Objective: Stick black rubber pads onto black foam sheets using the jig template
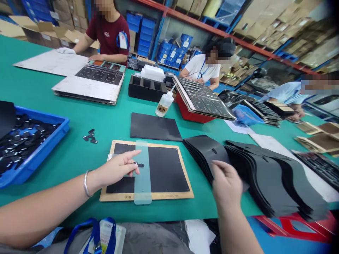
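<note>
Right along the near edge of the green table [79,113] sits a wood-framed board [172,195], with open table between it and the blue plastic tray [45,150] heaped with small black pieces [18,144]. The left hand [113,169] pinches a small black piece [140,164] above a translucent strip [143,190] on the board. The blurred right hand [225,187] touches a fanned stack of black sheets [265,176]; whether it grips them, I cannot tell.

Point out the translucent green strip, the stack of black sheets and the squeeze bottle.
translucent green strip [143,192]: head view, on its lower end, below the hand.
stack of black sheets [270,183]: head view, on the top sheet.
squeeze bottle [164,105]: head view, on its white body.
</note>
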A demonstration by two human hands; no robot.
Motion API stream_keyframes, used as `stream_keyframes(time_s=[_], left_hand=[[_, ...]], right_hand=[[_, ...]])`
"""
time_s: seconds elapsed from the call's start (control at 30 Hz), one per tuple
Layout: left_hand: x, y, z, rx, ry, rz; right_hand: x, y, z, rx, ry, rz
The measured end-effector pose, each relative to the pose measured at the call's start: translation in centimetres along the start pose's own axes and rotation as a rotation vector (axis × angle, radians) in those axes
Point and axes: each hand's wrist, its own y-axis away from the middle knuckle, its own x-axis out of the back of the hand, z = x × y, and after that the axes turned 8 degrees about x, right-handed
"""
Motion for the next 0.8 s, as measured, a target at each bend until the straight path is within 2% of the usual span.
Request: stream_keyframes(time_s=[0.1, 0.13, 0.17, 0.23, 0.37, 0.5, 0.6, 0.7, 0.8], left_hand=[[-0.3, 0.2, -0.3, -0.038, -0.076, -0.018], [-0.3, 0.2, -0.5, -0.056, -0.106, -0.019], [-0.3, 0.1, -0.7, -0.077, -0.131, -0.020], [-0.2, 0.1, -1.0, -0.127, -0.176, -0.014], [0.0, 0.2, -1.0, -0.200, -0.265, 0.020], [0.1, 0.4, -0.4, -0.160, -0.270, 0.087], [0.0, 0.3, -0.2, -0.115, -0.261, 0.096], [-0.1, 0.0, -0.4, -0.103, -0.226, 0.099], [-0.2, -0.3, -0.6, -0.107, -0.193, 0.114]], right_hand=[[-3.7, 3.0, -7.3, 0.307, -0.261, -0.452], [-4.8, 4.0, -9.3, 0.401, -0.306, -0.561], [-5.8, 4.9, -10.9, 0.474, -0.331, -0.640], [-7.5, 6.3, -13.0, 0.526, -0.363, -0.721], [-9.6, 7.1, -13.8, 0.462, -0.437, -0.750], [-10.1, 6.8, -13.2, 0.433, -0.442, -0.760], [-10.2, 6.7, -12.9, 0.433, -0.427, -0.675], [-10.2, 6.8, -12.7, 0.526, -0.342, -0.572], [-10.2, 7.0, -12.5, 0.674, -0.191, -0.551]])
